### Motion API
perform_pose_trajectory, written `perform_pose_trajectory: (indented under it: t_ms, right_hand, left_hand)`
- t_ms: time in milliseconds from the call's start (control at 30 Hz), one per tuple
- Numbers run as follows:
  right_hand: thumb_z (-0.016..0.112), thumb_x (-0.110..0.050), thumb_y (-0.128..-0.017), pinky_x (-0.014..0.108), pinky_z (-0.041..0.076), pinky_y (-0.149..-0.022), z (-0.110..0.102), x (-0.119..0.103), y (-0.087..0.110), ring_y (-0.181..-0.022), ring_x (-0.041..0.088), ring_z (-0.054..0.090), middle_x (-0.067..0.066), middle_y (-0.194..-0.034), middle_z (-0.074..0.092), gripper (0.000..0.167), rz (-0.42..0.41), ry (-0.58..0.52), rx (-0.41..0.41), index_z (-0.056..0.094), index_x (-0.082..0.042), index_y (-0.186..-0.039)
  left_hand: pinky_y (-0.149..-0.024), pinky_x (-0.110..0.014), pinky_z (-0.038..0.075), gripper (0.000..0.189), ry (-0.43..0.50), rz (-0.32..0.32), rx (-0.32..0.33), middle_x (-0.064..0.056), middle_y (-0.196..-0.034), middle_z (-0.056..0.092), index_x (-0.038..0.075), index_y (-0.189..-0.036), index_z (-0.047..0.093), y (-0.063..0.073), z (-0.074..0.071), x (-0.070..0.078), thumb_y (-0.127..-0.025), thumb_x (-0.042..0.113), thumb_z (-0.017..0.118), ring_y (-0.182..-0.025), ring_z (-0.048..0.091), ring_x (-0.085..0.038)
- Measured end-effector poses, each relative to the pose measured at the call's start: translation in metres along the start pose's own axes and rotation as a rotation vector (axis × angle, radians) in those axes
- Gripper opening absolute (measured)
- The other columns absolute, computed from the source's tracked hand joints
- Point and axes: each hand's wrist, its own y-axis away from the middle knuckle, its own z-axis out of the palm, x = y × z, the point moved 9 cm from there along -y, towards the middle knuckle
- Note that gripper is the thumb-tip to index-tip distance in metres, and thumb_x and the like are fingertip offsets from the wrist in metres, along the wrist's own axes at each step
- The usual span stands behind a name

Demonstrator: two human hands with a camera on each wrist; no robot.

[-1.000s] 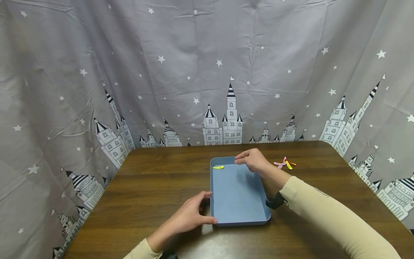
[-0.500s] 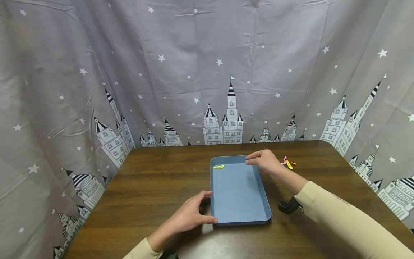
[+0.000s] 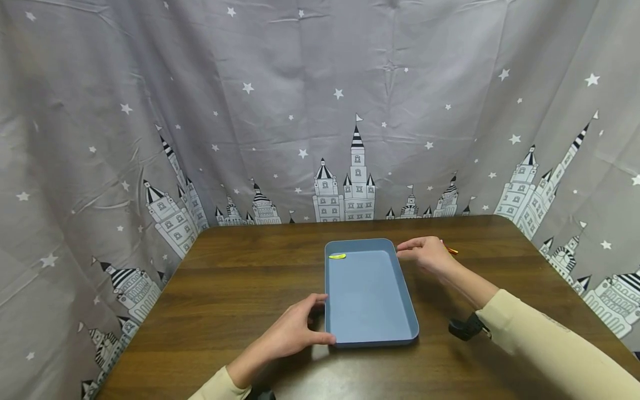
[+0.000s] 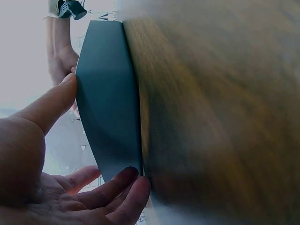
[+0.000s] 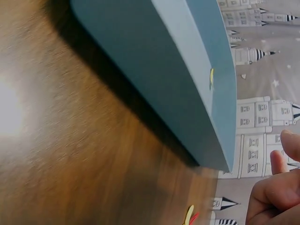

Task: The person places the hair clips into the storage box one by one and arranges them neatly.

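A blue rectangular tray lies on the table, with one yellow hair clip inside at its far left corner. My left hand rests against the tray's near left corner, thumb at the front and fingers along the left wall. In the left wrist view its thumb and fingertips touch the tray's outer wall. My right hand hovers just beyond the tray's far right corner, fingers loosely bent, nothing visible in them. Behind it a red hair clip shows; the right wrist view also has a yellow hair clip there.
The brown wooden table spreads around the tray on all sides. Beyond its far edge hangs a grey curtain printed with stars and castles. A black device is worn at the right wrist.
My right hand has moved right, from over the tray's far end to outside it, now covering most of the loose clips. The left hand and the tray stay put.
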Motion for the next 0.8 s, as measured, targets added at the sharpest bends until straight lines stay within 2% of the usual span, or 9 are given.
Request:
perform_pose_trajectory:
  t_ms: [133,267,367,400,467,500,600,633,800]
  right_hand:
    - [0.072,-0.030,-0.092,0.029,0.047,-0.066,-0.006,0.007,0.004,-0.099,0.027,0.060,0.018,-0.128,0.067,0.039,-0.011,0.043,0.005,0.072,-0.004,-0.121]
    - [0.072,-0.034,-0.092,0.040,0.055,-0.086,-0.012,0.016,0.007,-0.133,0.039,0.048,0.021,-0.142,0.057,0.044,-0.016,0.062,0.016,0.071,-0.003,-0.123]
    - [0.073,-0.035,-0.091,0.047,0.055,-0.090,-0.015,0.023,0.008,-0.139,0.042,0.042,0.024,-0.151,0.047,0.047,0.010,0.033,0.017,0.070,-0.002,-0.124]
    - [0.073,-0.034,-0.091,0.045,0.056,-0.087,-0.015,0.025,0.009,-0.136,0.041,0.043,0.024,-0.152,0.045,0.047,0.015,0.028,0.019,0.070,-0.001,-0.124]
    - [0.073,-0.032,-0.091,0.036,0.056,-0.073,-0.016,0.030,0.010,-0.107,0.033,0.060,0.024,-0.146,0.051,0.046,0.045,0.001,0.022,0.069,-0.001,-0.124]
    - [0.073,-0.031,-0.091,0.031,0.053,-0.065,-0.016,0.032,0.010,-0.088,0.027,0.061,0.024,-0.143,0.054,0.045,0.053,-0.011,0.024,0.069,-0.001,-0.124]
    - [0.072,-0.026,-0.092,0.023,0.034,-0.048,-0.017,0.038,0.010,-0.052,0.012,0.037,0.022,-0.133,0.058,0.043,0.059,-0.037,0.036,0.068,0.001,-0.125]
    - [0.072,-0.025,-0.091,0.023,0.029,-0.045,-0.018,0.040,0.010,-0.047,0.010,0.028,0.021,-0.132,0.058,0.043,0.063,-0.051,0.040,0.068,0.001,-0.125]
    - [0.072,-0.023,-0.092,0.022,0.033,-0.046,-0.020,0.049,0.009,-0.054,0.006,0.032,0.021,-0.150,0.049,0.042,0.041,-0.058,0.062,0.067,0.004,-0.124]
  left_hand:
    - [-0.097,-0.044,0.054,0.088,0.005,0.006,-0.001,-0.014,-0.141,0.057,0.006,-0.146,0.046,0.000,0.000,0.000,-0.077,0.043,0.087,-0.127,0.056,-0.027]
    - [-0.096,-0.044,0.054,0.088,0.010,0.009,-0.002,-0.015,-0.142,0.056,0.005,-0.146,0.046,0.000,0.000,0.000,-0.077,0.042,0.087,-0.128,0.056,-0.028]
    - [-0.096,-0.045,0.055,0.088,0.009,0.004,-0.002,-0.015,-0.142,0.056,0.005,-0.146,0.046,0.000,0.000,0.000,-0.077,0.042,0.087,-0.128,0.056,-0.028]
    - [-0.096,-0.045,0.055,0.089,0.008,0.003,-0.002,-0.015,-0.142,0.056,0.005,-0.146,0.046,0.000,0.000,0.000,-0.077,0.042,0.087,-0.127,0.056,-0.028]
    - [-0.096,-0.045,0.055,0.089,0.005,0.003,0.000,-0.015,-0.142,0.056,0.005,-0.146,0.046,0.000,0.000,0.000,-0.077,0.042,0.087,-0.127,0.056,-0.028]
    - [-0.096,-0.045,0.055,0.089,0.003,0.004,0.002,-0.015,-0.141,0.057,0.005,-0.146,0.046,0.000,0.000,0.000,-0.077,0.042,0.087,-0.127,0.057,-0.028]
    - [-0.096,-0.044,0.055,0.088,-0.001,0.006,0.005,-0.015,-0.141,0.057,0.006,-0.145,0.046,-0.001,0.000,0.000,-0.077,0.043,0.087,-0.126,0.057,-0.027]
    - [-0.096,-0.044,0.055,0.088,-0.002,0.007,0.005,-0.014,-0.140,0.057,0.007,-0.145,0.046,-0.001,0.000,0.000,-0.076,0.043,0.087,-0.126,0.057,-0.027]
    - [-0.096,-0.044,0.055,0.088,-0.001,0.005,0.002,-0.014,-0.140,0.058,0.006,-0.145,0.046,-0.001,0.000,-0.001,-0.076,0.043,0.087,-0.126,0.057,-0.027]
